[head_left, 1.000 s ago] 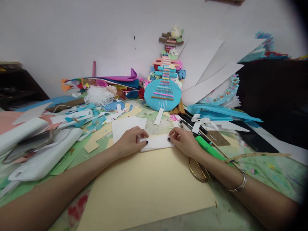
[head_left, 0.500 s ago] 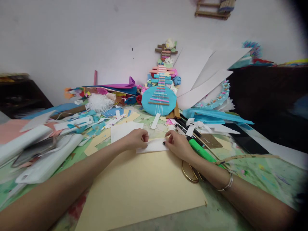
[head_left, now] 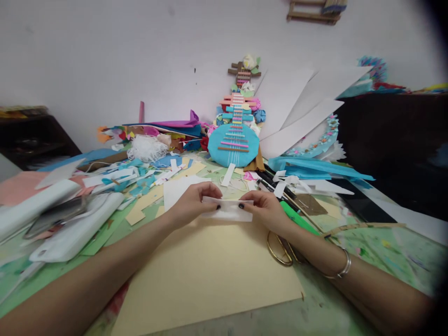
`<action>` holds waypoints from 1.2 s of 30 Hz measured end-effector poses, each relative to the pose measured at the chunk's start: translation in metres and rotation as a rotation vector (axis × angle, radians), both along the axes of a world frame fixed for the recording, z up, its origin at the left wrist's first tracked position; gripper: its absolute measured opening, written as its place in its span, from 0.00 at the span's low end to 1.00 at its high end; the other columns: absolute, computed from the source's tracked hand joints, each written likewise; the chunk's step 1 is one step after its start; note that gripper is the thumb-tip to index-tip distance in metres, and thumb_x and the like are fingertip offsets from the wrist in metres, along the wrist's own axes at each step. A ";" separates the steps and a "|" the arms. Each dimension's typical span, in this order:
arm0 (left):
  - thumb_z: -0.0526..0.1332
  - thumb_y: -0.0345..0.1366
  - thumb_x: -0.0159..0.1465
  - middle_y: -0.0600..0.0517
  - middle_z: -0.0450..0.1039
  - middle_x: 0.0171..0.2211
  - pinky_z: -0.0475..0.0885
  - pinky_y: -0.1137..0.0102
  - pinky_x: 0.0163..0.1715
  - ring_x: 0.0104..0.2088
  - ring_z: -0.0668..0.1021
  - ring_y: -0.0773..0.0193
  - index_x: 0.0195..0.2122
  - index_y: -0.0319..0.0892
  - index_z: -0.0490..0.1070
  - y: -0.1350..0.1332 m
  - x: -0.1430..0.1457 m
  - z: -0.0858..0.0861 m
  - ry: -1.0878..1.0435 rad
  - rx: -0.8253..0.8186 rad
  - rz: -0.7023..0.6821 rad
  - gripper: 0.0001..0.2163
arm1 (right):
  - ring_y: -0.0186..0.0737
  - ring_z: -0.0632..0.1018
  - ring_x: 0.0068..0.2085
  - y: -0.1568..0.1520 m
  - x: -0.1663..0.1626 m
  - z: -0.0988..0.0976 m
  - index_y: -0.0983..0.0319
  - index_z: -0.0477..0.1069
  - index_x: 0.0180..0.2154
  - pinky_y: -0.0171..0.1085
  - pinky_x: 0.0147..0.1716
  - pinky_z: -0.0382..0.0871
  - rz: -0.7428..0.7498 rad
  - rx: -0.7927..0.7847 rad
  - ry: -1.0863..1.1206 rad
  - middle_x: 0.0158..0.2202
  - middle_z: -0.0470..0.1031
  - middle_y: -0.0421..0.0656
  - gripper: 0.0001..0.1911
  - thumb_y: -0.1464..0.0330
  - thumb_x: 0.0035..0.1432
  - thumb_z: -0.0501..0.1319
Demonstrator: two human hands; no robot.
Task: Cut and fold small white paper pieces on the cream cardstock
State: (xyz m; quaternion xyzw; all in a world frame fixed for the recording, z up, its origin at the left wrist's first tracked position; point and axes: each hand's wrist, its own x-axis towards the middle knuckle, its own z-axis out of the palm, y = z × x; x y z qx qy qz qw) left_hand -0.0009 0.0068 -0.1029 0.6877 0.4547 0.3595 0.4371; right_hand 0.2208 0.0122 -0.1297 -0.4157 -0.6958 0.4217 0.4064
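A small white paper strip point(head_left: 229, 210) is held just above the far edge of a large cream sheet point(head_left: 206, 275). My left hand point(head_left: 193, 202) pinches its left end, thumb and fingers closed on it. My right hand point(head_left: 266, 208) pinches the right end the same way, with a metal bangle on that wrist. Gold-handled scissors point(head_left: 280, 249) lie under my right forearm. A green marker point(head_left: 297, 218) rests beside my right hand.
A blue paper guitar model point(head_left: 235, 142) leans on the wall behind. Paper scraps point(head_left: 140, 175), white sheets point(head_left: 297, 123) and blue paper point(head_left: 315, 165) crowd the green table. White boxes point(head_left: 70, 228) sit at left, a dark cabinet point(head_left: 395, 144) at right.
The white strip lay flat on the cream sheet under my fingers; now both hands have lifted it slightly and hold it by its ends. The view shifted a little.
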 end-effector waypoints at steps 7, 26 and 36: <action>0.67 0.39 0.49 0.50 0.76 0.30 0.68 0.73 0.27 0.28 0.75 0.67 0.32 0.39 0.74 0.002 -0.003 0.000 0.036 -0.019 0.095 0.11 | 0.34 0.69 0.25 -0.002 0.001 0.001 0.64 0.73 0.30 0.33 0.24 0.61 -0.059 -0.035 0.012 0.26 0.73 0.41 0.12 0.60 0.48 0.63; 0.67 0.33 0.50 0.52 0.78 0.24 0.70 0.73 0.27 0.26 0.78 0.65 0.35 0.38 0.73 -0.009 0.008 0.006 0.028 -0.156 0.011 0.11 | 0.36 0.74 0.30 -0.008 0.000 0.012 0.64 0.75 0.34 0.35 0.30 0.67 0.148 -0.110 -0.078 0.30 0.76 0.44 0.14 0.61 0.49 0.64; 0.70 0.33 0.46 0.51 0.77 0.26 0.73 0.72 0.27 0.27 0.78 0.64 0.37 0.37 0.71 -0.011 0.014 -0.005 -0.108 -0.375 -0.030 0.18 | 0.34 0.71 0.26 -0.007 0.001 0.010 0.64 0.75 0.29 0.33 0.24 0.63 0.078 -0.047 -0.110 0.26 0.75 0.42 0.12 0.61 0.50 0.62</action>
